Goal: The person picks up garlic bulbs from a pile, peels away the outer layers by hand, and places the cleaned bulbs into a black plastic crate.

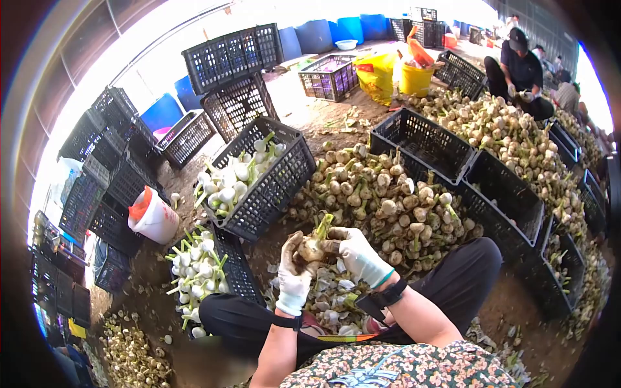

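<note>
Garlic bulb (312, 249), one: held stem upward in front of the lap. Its left side is grasped by the curled fingers of the left hand (295, 275); its right side is gripped by the fingers of the right hand (359, 256). White gloves, two: one worn on each hand. Crates of pale bulbs, two: an upper crate (275, 194) is tilted, and a lower crate (234, 262) is set just beside it. White bucket (158, 223), one: placed left of both. Soiled bulb pile (381, 200): too overlapped to be counted.
</note>
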### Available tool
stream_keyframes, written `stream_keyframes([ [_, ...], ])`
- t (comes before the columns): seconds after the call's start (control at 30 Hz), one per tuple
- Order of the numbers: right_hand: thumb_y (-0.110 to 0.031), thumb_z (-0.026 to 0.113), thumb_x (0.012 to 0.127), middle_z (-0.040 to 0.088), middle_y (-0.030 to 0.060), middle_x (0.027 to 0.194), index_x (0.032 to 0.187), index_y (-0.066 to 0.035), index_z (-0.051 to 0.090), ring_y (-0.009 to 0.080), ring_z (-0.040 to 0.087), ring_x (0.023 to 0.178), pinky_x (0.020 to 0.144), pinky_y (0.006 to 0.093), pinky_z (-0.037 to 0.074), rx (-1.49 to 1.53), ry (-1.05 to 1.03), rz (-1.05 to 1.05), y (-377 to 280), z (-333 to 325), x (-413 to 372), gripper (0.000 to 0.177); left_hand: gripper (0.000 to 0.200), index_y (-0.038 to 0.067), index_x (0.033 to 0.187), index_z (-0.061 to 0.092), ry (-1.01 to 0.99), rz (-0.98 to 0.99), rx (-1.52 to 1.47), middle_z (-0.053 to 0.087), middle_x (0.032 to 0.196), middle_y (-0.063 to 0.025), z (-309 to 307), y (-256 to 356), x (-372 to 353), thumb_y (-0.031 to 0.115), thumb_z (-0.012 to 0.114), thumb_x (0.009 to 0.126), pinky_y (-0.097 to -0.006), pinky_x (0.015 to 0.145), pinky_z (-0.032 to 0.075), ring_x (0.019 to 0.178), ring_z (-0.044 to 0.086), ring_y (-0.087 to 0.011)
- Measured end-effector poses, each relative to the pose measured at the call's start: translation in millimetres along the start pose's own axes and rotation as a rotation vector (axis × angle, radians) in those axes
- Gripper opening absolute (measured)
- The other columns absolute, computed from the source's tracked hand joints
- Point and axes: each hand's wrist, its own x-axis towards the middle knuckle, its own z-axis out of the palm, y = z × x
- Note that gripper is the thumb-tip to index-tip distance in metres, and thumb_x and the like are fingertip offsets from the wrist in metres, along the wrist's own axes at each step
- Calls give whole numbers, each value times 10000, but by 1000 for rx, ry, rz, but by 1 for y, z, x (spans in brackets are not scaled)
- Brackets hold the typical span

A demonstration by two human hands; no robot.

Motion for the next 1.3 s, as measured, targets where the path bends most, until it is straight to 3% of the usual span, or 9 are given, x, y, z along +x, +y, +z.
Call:
stream_keyframes([
  [0.17, -15, 674, 877, 677, 47, 1006, 1079, 42, 665, 112, 612, 904, 825, 247, 487, -233, -10, -191, 27, -25, 7, 209, 523, 85, 1381, 453, 21, -49, -527, 512, 1371, -46, 10, 11, -4, -96, 577, 906, -341, 1059, 434, 1230, 523, -179],
  [0.3, -162, 695, 888, 665, 55, 1047, 1144, 33, 630, 97, 595, 938, 857, 257, 472, 207, 2, -39, -3, -5, -14, 328, 489, 103, 1288, 533, 13, 65, -177, 486, 1392, -60, 9, 1, 0, -123, 618, 862, -338, 1044, 443, 1237, 520, -197],
  [0.37, -203, 730, 866, 674, 61, 1064, 1193, 47, 614, 95, 594, 962, 869, 258, 476, -70, 1, -108, 0, -4, -7, 428, 502, 100, 1246, 549, -39, 331, 447, 438, 1424, -51, 6, -5, 1, -145, 646, 819, -324, 1028, 455, 1235, 519, -198],
  [0.67, 76, 630, 807, 661, 72, 1085, 1089, 73, 632, 128, 609, 986, 900, 242, 473, 170, -2, -58, 19, -14, 3, 283, 538, 110, 1323, 490, 2, 152, 67, 524, 1351, -45, 7, -9, -5, -79, 662, 849, -356, 1030, 465, 1224, 535, -204],
  [0.83, 92, 618, 799, 620, 41, 1048, 1080, 47, 640, 122, 583, 979, 894, 234, 457, -188, 4, -404, 36, -25, 14, 286, 524, 103, 1368, 471, 87, -330, -701, 568, 1288, -72, 16, 19, -6, -59, 617, 891, -356, 1022, 472, 1193, 556, -220],
  [1.0, 101, 599, 810, 651, 17, 982, 1035, 35, 666, 85, 575, 912, 825, 237, 479, -38, 27, -279, 23, -1, -4, 244, 457, 100, 1419, 403, 50, -90, -109, 562, 1285, -109, 21, 5, -8, 217, 552, 1003, -337, 897, 535, 1099, 593, -208],
  [1.13, 99, 545, 837, 691, -25, 854, 1004, 17, 703, 48, 596, 737, 643, 202, 472, -118, 101, -161, 24, -11, 3, 244, 565, 102, 1416, 420, 12, -364, -460, 627, 1164, -68, 4, 6, -4, 466, 511, 994, -319, 764, 567, 1032, 623, -183],
  [1.23, 36, 602, 871, 688, -16, 852, 1012, 17, 698, 46, 576, 707, 608, 216, 459, -207, 157, -179, 18, -5, -3, 171, 566, 78, 1421, 407, 49, -247, -348, 614, 1197, -59, 15, 7, -5, 413, 554, 990, -320, 845, 549, 1056, 613, -179],
  [1.3, 31, 612, 871, 694, 5, 880, 1039, 25, 687, 68, 592, 764, 675, 236, 483, -186, 132, -103, 8, -2, -9, 184, 654, 57, 1422, 390, 104, -230, -182, 580, 1245, -79, 14, 3, -6, 82, 739, 870, -345, 966, 507, 1121, 591, -189],
])
